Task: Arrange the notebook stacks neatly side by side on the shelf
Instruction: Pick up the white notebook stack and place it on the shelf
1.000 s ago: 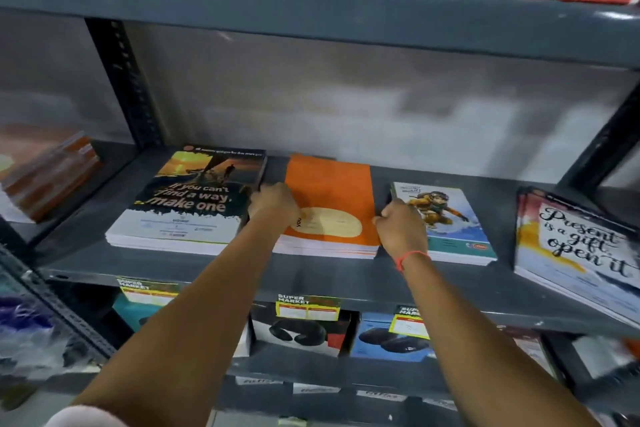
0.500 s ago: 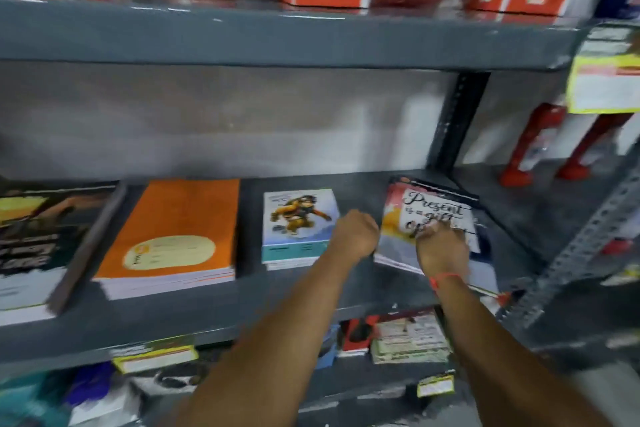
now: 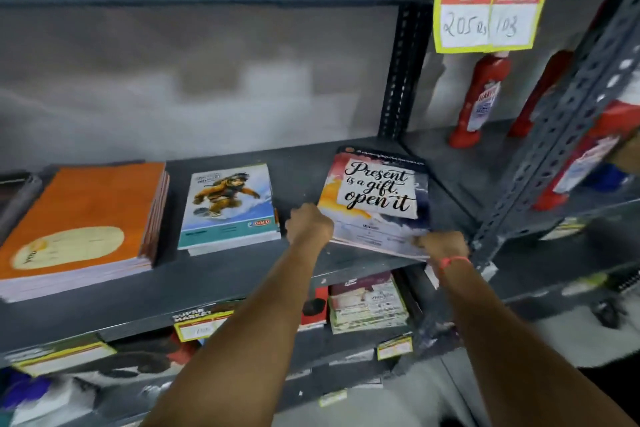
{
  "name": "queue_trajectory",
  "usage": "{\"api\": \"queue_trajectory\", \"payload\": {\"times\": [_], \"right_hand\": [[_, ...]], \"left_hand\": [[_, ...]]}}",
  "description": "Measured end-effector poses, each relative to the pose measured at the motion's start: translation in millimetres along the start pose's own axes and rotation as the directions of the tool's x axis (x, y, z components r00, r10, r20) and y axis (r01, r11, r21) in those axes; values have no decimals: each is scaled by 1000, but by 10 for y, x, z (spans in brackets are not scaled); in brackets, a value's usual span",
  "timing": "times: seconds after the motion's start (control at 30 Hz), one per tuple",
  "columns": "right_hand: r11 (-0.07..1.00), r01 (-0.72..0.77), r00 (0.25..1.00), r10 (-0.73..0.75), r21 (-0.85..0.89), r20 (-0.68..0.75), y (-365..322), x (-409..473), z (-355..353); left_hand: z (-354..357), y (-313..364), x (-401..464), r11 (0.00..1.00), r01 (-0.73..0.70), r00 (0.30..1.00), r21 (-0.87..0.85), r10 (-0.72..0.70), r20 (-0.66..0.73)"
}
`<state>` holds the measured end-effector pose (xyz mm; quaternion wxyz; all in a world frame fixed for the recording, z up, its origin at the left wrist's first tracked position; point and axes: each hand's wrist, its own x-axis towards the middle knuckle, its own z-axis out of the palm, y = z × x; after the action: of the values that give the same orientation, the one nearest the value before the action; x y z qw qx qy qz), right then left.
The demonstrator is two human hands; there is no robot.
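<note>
On the grey metal shelf lie three notebook stacks. An orange stack is at the left and a smaller stack with a cartoon snowboarder cover sits in the middle. At the right lies a stack reading "Present is a gift, open it", a little askew, its near right corner over the shelf's front edge. My left hand grips this stack's near left corner. My right hand, with an orange wrist thread, holds its near right corner.
A perforated upright post stands behind the right stack. Red bottles fill the neighbouring bay. A yellow price tag hangs from the shelf above. The lower shelf holds boxed goods and price labels. A slanted metal strut crosses at the right.
Both hands left the orange stack and moved right to the "Present is a gift" stack. They now hold its near corners, and the stack lies straighter than before. My view swung right.
</note>
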<state>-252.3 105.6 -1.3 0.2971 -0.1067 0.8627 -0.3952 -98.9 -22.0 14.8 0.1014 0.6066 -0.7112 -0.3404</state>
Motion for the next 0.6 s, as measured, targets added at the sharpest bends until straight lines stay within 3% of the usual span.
{"api": "queue_trajectory", "payload": {"times": [0.07,0.27,0.4,0.5,0.6], "right_hand": [[1000,4,1000,-4,14,-9,7,9,-7],[983,114,964,-145,-145,-225,-103,-79,-11],[981,109,963,-144,-160,-226,-288,-147,-19],[976,206,966,-214,-68,-143,-523,-306,45],[944,283,959,-278,169,-54,-782,-643,277]], "left_hand": [[9,21,1,995,20,999,-93,-23,-29],[-79,101,-89,912,37,999,-408,-42,-5],[-257,83,-185,859,39,999,-511,-42,7],[-623,-45,-202,826,3,1000,-564,-9,-7],[-1074,-305,-183,809,12,999,-587,-34,-25]]}}
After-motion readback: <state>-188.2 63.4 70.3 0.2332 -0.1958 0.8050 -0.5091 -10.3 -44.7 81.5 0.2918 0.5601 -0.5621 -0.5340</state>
